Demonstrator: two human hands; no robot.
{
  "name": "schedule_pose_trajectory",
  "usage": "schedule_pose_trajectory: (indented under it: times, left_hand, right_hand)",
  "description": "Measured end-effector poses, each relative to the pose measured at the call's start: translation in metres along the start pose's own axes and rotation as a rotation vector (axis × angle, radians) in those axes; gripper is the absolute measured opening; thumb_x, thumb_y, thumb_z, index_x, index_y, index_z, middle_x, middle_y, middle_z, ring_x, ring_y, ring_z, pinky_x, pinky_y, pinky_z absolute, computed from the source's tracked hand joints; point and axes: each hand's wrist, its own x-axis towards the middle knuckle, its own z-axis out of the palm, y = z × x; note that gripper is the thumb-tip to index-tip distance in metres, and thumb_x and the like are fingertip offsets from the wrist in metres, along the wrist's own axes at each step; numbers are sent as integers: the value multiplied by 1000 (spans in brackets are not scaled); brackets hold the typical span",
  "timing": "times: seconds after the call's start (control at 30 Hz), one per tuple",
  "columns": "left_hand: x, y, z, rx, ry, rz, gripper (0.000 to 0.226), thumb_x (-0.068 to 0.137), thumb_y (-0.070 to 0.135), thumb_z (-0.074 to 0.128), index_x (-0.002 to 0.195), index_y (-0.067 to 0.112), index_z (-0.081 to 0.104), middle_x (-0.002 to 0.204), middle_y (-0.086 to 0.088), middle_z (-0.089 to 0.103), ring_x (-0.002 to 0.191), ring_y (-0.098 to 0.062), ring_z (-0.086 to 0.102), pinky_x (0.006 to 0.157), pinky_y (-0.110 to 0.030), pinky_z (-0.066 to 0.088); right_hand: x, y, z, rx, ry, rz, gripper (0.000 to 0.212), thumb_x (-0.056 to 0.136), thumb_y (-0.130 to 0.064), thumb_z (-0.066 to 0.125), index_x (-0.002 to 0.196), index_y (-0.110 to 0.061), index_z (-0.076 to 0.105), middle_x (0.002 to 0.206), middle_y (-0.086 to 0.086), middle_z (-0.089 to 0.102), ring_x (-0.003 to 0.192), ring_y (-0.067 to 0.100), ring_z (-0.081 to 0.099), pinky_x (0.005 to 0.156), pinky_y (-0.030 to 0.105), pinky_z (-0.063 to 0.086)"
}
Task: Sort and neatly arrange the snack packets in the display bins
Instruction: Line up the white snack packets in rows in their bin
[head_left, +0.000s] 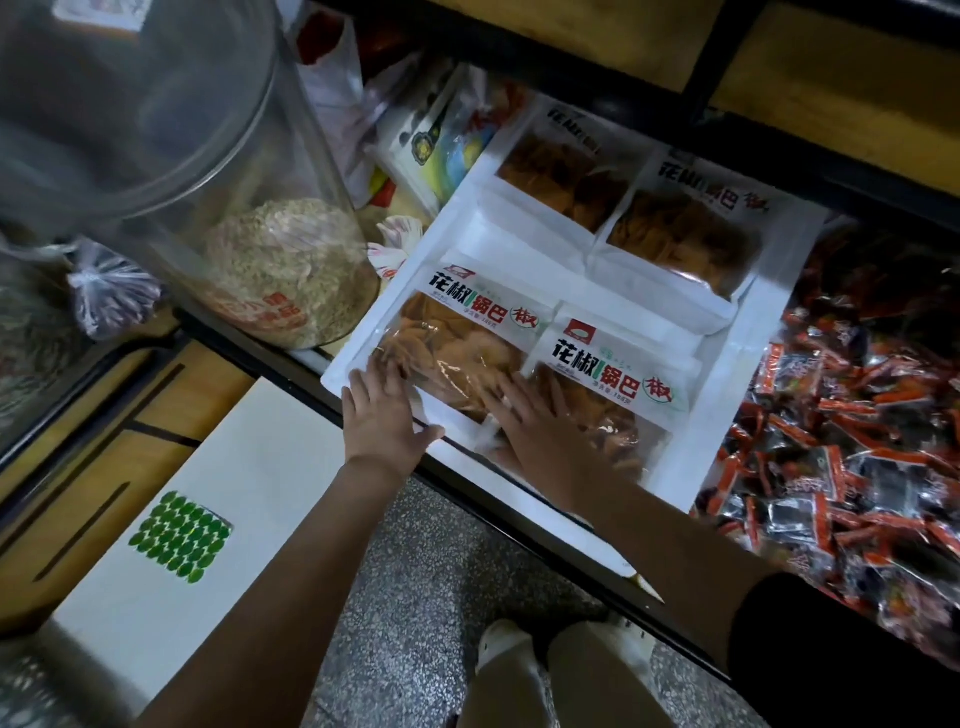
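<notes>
White foam bin (385, 306) on the wooden display shelf, four rice-crust packets inside in two rows. Left hand (382, 421) at the near-left corner, fingers spread on the near-left packet (467, 332). Right hand (540, 431) flat, fingers spread, on the near-right packet (613, 374). Clear grain jar (208, 156) to the left, loose red sachets (857, 441) to the right, speckled floor (441, 571) below.

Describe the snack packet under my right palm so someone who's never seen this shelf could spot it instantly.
Find the white bin between the tall clear jar and the heap of small red sachets. Four matching packets lie in it, two far, two near. Yours is the near packet on the sachet side, with the right hand spread flat on its clear lower half.
</notes>
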Motion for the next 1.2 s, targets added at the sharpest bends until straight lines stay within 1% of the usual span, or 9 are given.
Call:
schedule_pose_trajectory:
  times: [0.23,0.37,0.5,0.63,0.73,0.87,0.93,1.03,1.2]
  left_hand:
    - [-39,53,7,130,207,297,53,85,-2,50,137,7,39,133,-17,41,123,-35,39,101,-39,32]
    - [-62,83,29,124,309,525,45,61,1,74,104,10,65,99,-12,62,88,-30,60,76,-38,51]
    - [-91,113,43,127,350,675,41,52,10,83,90,14,67,81,-6,60,69,-23,58,64,-32,50]
    - [-119,149,63,147,383,768,31,64,14,62,95,14,64,84,-7,58,70,-25,56,70,-34,41]
    - [-147,185,82,112,305,834,39,73,16,39,101,12,66,93,-9,61,78,-27,59,72,-35,48]
    - [-193,243,105,145,195,906,30,71,16,60,101,13,67,99,-9,62,82,-26,58,68,-33,49]
    - [-217,277,120,199,150,934,38,64,20,76,100,14,67,102,-10,62,83,-26,59,69,-34,50]
    - [-254,326,140,243,94,980,39,67,28,78,101,14,66,101,-8,61,89,-26,57,77,-37,51]
    - [-307,411,169,160,98,1103,38,58,25,84,92,17,69,92,-3,64,83,-22,62,71,-31,52]
  right_hand:
    - [-83,23,-2,-8,44,-53,84,65,-45,81,131,-16,38,135,11,54,124,32,52,94,54,47]
    - [-130,37,6,-13,35,-139,80,70,-39,79,134,-15,38,153,12,27,132,31,41,108,48,30]
    - [-188,55,8,159,-20,-114,61,77,-24,73,131,-14,48,136,8,53,124,25,50,98,44,45]
    - [-252,80,-3,275,-58,33,34,95,-20,47,128,-21,56,135,4,54,125,17,48,101,39,45]
    - [-307,100,-14,331,14,79,34,98,-25,32,119,-17,56,119,4,58,106,17,56,86,28,53]
    - [-389,132,-21,225,65,148,30,99,-22,30,109,-16,57,103,3,56,89,17,58,75,25,47]
    - [-430,149,-31,160,66,167,20,89,-16,45,106,-16,54,100,4,53,85,17,54,72,25,41]
    - [-489,171,-50,210,-25,325,43,60,-5,77,100,-17,63,95,3,55,74,16,62,55,22,47]
    - [-586,208,-56,171,-100,579,52,66,-6,79,109,-16,51,104,6,58,87,26,65,61,29,52]
